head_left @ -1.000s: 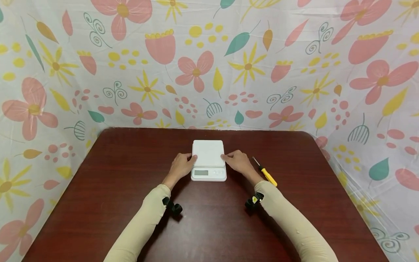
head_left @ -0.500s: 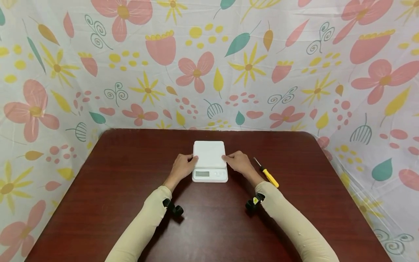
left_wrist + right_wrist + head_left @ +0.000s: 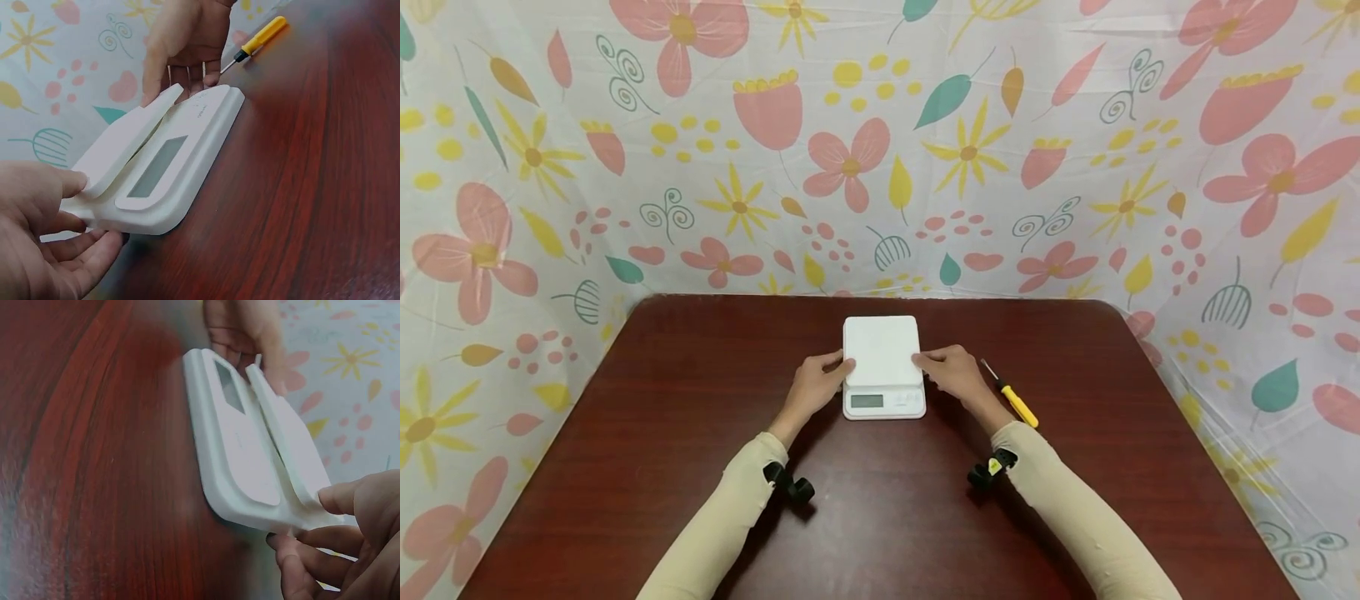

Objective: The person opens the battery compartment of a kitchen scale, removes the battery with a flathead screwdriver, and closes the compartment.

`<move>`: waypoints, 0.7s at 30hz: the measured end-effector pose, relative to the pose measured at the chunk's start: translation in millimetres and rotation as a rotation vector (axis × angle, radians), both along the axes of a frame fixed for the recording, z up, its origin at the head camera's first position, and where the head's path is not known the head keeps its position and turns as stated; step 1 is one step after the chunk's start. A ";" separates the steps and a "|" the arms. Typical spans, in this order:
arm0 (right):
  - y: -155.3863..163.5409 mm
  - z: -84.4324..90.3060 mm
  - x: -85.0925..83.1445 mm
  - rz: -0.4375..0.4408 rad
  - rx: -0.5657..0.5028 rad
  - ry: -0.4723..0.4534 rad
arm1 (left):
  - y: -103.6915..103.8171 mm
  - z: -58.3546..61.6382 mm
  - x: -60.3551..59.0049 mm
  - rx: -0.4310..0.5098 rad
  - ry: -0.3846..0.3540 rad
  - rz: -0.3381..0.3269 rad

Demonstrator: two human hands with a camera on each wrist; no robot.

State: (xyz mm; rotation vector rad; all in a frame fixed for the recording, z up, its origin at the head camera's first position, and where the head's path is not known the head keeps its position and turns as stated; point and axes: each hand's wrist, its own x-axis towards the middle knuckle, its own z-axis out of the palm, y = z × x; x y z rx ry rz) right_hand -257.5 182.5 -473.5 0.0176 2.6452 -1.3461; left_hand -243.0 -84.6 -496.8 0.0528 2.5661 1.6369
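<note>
- We have a white kitchen scale (image 3: 883,385) lying mid-table on the dark red table (image 3: 662,433), its long axis running away from us, display end nearest our body.
- Our left hand (image 3: 814,387) sits at the scale's left flank, thumb on the upper face of the white weighing plate (image 3: 881,350) and the other fingers curled in under it; it pinches the plate's left edge.
- Our right hand (image 3: 953,375) mirrors that on the right flank, thumb on top and fingers beneath, pinching the plate's right edge.
- The relation that matters: the plate lies between the two grips, each hand equally near it, and its near edge stands tilted up off the scale's base while the far edge stays low (the left wrist view shows the wedge-shaped gap plainly, plate (image 3: 125,140) over display (image 3: 157,165)).
- In the right wrist view the same gap opens toward the display end, with the right fingers (image 3: 340,497) closed on the plate's corner.
- The base itself rests flat on the wood; we cannot tell whether any finger also presses it down.
- A yellow-handled screwdriver (image 3: 1011,397) lies just beside the right wrist, apart from the scale, tip pointing away and to the left.
- Room: open tabletop in front of, behind and to the left of the scale; the far table edge and the flowered cloth (image 3: 880,167) stand well apart from the hands, and above the plate nothing stands in the way.
</note>
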 end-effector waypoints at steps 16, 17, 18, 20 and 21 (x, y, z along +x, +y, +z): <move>14.3 8.3 3.2 -0.037 -0.240 -0.121 | -7.2 4.7 2.8 0.261 -0.012 -0.039; 15.0 9.4 3.6 -0.028 -0.245 -0.118 | -8.1 5.4 2.7 0.257 -0.010 -0.053; 15.6 10.8 4.1 -0.018 -0.249 -0.114 | -9.2 6.3 2.6 0.251 -0.003 -0.070; 17.2 13.4 5.2 0.001 -0.250 -0.099 | -11.9 8.5 2.1 0.242 0.011 -0.098; 17.9 14.3 5.7 0.008 -0.247 -0.094 | -13.3 9.5 1.6 0.239 0.019 -0.109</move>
